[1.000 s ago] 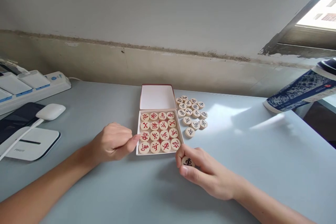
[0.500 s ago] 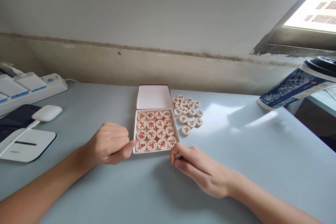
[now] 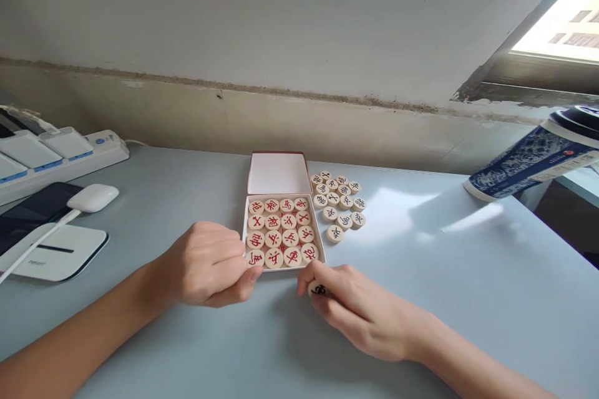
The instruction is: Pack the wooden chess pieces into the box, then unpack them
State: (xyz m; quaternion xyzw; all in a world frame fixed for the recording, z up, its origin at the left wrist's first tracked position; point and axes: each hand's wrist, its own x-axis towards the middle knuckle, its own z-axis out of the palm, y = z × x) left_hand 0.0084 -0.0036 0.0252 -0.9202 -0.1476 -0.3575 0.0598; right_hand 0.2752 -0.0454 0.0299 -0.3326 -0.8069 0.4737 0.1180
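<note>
A shallow white box point(image 3: 244, 230) with its lid point(image 3: 278, 173) folded back lies in the middle of the table, filled with several round wooden chess discs marked in red point(image 3: 281, 230). My left hand point(image 3: 210, 265) rests curled against the box's near left corner, thumb and fingers touching the rim. My right hand point(image 3: 355, 308) lies just in front of the box's near right corner and pinches a single disc with a black character point(image 3: 319, 290). A cluster of black-marked discs point(image 3: 339, 202) sits on the table right of the box.
At the left are a white power strip point(image 3: 60, 153), a dark phone point(image 3: 28, 212), a white earbud case point(image 3: 93, 197) and a flat white device point(image 3: 51, 252) with a cable. A blue patterned cylinder point(image 3: 533, 159) lies at the right edge. A wall runs behind the table.
My left hand has slid right and nearer, onto the box's near left corner. My right hand, still pinching the black-marked disc, has shifted a little left along the box's front edge.
</note>
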